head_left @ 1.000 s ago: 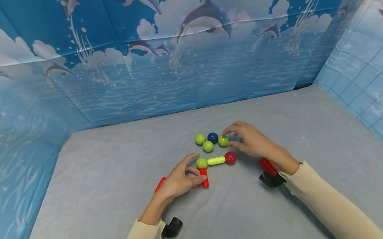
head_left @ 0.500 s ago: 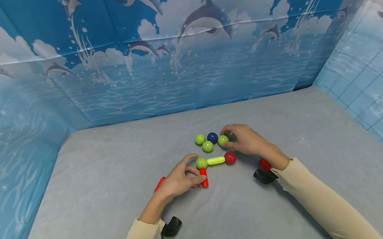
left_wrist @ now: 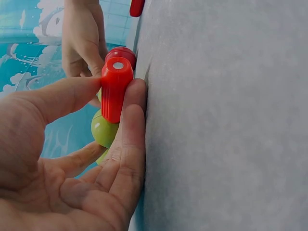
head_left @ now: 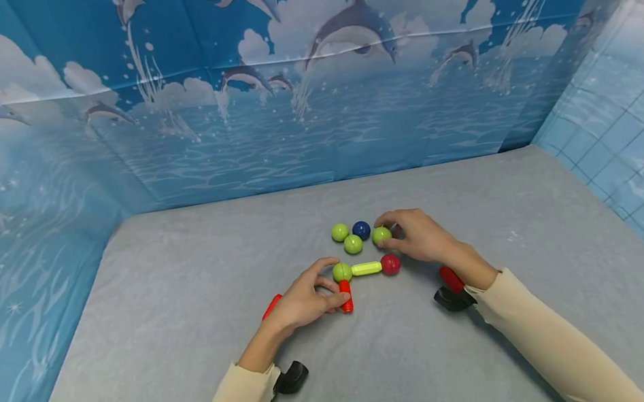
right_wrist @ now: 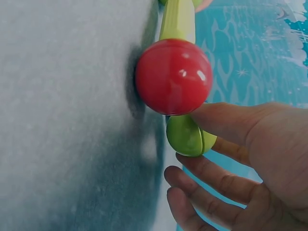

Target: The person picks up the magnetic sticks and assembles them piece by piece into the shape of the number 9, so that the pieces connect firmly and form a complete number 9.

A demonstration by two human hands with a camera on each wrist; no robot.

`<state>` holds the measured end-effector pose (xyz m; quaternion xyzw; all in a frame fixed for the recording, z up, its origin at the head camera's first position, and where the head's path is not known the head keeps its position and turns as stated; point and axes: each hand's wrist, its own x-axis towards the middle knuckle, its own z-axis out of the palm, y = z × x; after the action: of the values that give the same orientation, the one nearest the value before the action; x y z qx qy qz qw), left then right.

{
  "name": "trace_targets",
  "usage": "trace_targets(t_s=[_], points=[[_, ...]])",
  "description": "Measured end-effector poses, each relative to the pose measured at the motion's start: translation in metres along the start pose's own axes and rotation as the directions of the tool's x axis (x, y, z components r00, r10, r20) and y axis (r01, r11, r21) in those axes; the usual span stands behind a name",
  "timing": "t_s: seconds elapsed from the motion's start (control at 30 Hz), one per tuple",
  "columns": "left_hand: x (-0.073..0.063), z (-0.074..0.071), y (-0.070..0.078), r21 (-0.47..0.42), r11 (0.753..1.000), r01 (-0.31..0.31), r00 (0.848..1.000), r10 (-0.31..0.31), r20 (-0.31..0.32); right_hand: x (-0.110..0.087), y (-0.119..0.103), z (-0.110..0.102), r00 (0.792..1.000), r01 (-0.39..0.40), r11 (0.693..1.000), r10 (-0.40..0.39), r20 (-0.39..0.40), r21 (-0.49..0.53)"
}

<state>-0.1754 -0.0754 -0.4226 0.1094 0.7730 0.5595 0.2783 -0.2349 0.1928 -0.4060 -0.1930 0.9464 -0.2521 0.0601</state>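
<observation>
My left hand [head_left: 304, 302] holds a red rod [head_left: 346, 297] between thumb and fingers; its silver end disc faces the left wrist view. The rod's far end meets a green ball [head_left: 341, 272], which a yellow-green rod [head_left: 366, 268] links to a red ball [head_left: 390, 264]. This joined piece lies on the grey cloth. Just behind the red ball, my right hand [head_left: 421, 236] pinches a loose green ball [head_left: 381, 236] between thumb and fingers. In the right wrist view the red ball [right_wrist: 174, 77] partly hides that seamed green ball [right_wrist: 186, 135].
Left of the right hand sit a blue ball [head_left: 361, 230] and two green balls, one behind [head_left: 340, 232] and one nearer [head_left: 353, 245]. A red piece [head_left: 271, 305] shows beyond the left wrist. Dolphin-printed curtains [head_left: 312, 133] border the grey surface [head_left: 194, 260].
My right hand's fingers and thumb have come round the loose green ball, which sits slightly farther from the blue ball. The left hand keeps its hold; the whole view has shifted a little.
</observation>
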Motion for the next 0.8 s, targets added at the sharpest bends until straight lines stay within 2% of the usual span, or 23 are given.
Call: trace_targets(t_s=[0.33,0.47,0.67,0.8], points=[[-0.002,0.001,0.000,-0.002,1.000,-0.001,1.000,0.001,-0.006,-0.020,-0.007,-0.006,0.990,0.116,0.993,-0.118,-0.081,-0.023],[-0.002,0.001,-0.001,-0.002,1.000,-0.012,1.000,0.012,-0.004,-0.028,-0.012,-0.010,0.986,0.127,0.991,-0.130,-0.103,-0.040],[-0.001,0.001,-0.001,-0.018,1.000,-0.012,1.000,0.012,0.001,-0.038,-0.022,-0.011,0.989,0.103,0.994,-0.106,-0.102,-0.028],[-0.001,0.001,-0.002,-0.033,0.999,-0.015,1.000,0.015,0.005,-0.047,-0.028,-0.007,0.985,0.133,0.991,-0.135,-0.109,-0.020]])
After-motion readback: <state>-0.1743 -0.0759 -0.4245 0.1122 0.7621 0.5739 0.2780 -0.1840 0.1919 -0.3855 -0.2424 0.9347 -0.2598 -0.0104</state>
